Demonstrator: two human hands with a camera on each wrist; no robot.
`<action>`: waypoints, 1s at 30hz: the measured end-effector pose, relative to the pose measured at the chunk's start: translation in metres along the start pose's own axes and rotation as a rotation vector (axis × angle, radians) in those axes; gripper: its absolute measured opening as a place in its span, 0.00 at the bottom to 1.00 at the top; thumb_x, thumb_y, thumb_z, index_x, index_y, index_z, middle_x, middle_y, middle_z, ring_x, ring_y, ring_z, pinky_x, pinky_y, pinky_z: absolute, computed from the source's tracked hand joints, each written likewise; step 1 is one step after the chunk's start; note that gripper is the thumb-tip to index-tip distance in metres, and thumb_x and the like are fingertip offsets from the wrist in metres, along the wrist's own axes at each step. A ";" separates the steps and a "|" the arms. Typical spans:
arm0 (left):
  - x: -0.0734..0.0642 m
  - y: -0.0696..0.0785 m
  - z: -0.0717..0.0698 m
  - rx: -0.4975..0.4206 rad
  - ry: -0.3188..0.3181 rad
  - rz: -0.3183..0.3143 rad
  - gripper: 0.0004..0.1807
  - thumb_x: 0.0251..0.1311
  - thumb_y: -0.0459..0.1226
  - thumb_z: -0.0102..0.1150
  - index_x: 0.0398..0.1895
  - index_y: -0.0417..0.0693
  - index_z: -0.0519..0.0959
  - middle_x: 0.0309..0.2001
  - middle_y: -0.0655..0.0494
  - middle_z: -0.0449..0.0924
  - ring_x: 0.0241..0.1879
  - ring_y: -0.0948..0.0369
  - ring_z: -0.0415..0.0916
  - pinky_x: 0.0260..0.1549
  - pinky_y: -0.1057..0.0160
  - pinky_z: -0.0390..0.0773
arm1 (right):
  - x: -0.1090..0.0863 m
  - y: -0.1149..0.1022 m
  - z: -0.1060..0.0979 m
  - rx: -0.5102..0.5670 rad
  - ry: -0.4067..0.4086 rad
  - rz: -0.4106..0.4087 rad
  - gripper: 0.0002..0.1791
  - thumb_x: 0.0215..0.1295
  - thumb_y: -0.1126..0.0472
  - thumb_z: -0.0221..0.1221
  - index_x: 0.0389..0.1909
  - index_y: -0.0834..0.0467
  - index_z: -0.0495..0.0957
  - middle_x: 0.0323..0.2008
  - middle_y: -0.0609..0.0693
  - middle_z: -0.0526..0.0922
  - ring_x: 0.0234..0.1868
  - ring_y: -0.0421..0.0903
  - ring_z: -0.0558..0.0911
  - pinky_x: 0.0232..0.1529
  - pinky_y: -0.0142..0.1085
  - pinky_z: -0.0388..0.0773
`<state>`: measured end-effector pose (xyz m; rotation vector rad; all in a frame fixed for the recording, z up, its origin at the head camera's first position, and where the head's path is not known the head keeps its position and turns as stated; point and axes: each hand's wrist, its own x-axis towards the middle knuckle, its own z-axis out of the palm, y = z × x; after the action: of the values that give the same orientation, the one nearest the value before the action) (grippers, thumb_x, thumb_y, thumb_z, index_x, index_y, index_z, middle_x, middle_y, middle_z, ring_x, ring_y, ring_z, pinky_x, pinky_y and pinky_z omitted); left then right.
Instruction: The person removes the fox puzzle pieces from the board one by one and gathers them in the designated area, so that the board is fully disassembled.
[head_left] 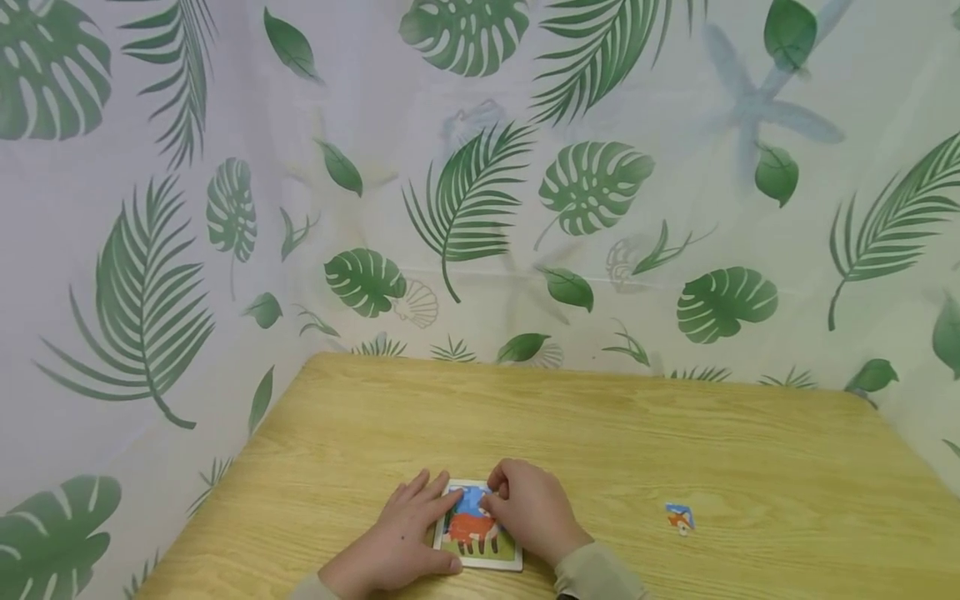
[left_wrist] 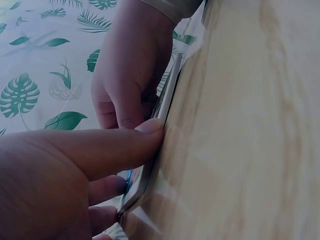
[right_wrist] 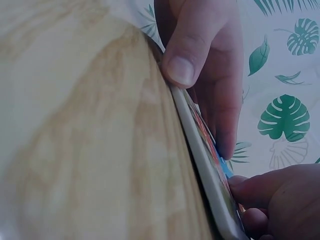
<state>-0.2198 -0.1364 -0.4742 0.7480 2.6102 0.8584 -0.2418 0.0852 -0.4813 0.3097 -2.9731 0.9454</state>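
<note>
A small picture puzzle (head_left: 471, 533) in a white frame lies near the table's front edge, showing an orange animal with dark legs on grass under blue sky. My left hand (head_left: 405, 533) spreads over its left side; the thumb touches the near rim, seen also in the left wrist view, and a fingertip rests on the blue part. At the upper right of the picture, my right hand (head_left: 536, 508) has curled fingers and pinches a puzzle piece, mostly hidden under the fingertips. Off to the right lies a loose blue and orange puzzle piece (head_left: 680, 517), perhaps more than one.
The wood-grain table (head_left: 600, 433) extends behind and to both sides of the puzzle. A white curtain (head_left: 495, 208) printed with green leaves hangs around its back and left side.
</note>
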 end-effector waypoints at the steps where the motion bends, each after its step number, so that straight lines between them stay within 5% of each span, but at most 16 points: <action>1: 0.000 0.000 0.000 0.001 0.003 0.002 0.48 0.55 0.59 0.69 0.77 0.51 0.65 0.79 0.43 0.51 0.78 0.39 0.37 0.70 0.31 0.38 | 0.000 0.000 0.000 0.004 -0.002 0.002 0.11 0.60 0.52 0.71 0.34 0.51 0.80 0.25 0.41 0.74 0.25 0.40 0.72 0.28 0.35 0.70; 12: 0.000 0.000 0.001 -0.008 0.010 0.004 0.48 0.55 0.59 0.70 0.77 0.51 0.65 0.79 0.43 0.51 0.78 0.40 0.37 0.70 0.31 0.38 | 0.000 0.004 0.001 0.051 0.004 -0.015 0.12 0.60 0.53 0.72 0.35 0.50 0.78 0.28 0.40 0.75 0.27 0.39 0.73 0.30 0.36 0.72; 23: 0.001 -0.001 -0.001 -0.021 0.012 0.019 0.48 0.55 0.58 0.70 0.76 0.49 0.65 0.78 0.41 0.51 0.78 0.38 0.37 0.69 0.30 0.37 | -0.002 0.005 -0.003 0.216 -0.037 -0.020 0.09 0.66 0.56 0.68 0.34 0.50 0.76 0.27 0.42 0.77 0.28 0.41 0.74 0.30 0.35 0.72; 30: 0.001 -0.001 0.001 -0.091 0.050 0.011 0.39 0.52 0.53 0.75 0.67 0.55 0.73 0.77 0.40 0.54 0.77 0.38 0.39 0.69 0.31 0.37 | -0.001 0.005 -0.002 0.175 -0.025 -0.023 0.09 0.65 0.56 0.69 0.33 0.50 0.76 0.26 0.41 0.77 0.27 0.40 0.74 0.30 0.35 0.73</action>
<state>-0.2205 -0.1362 -0.4752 0.7256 2.5920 1.0040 -0.2420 0.0906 -0.4831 0.3588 -2.9065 1.2111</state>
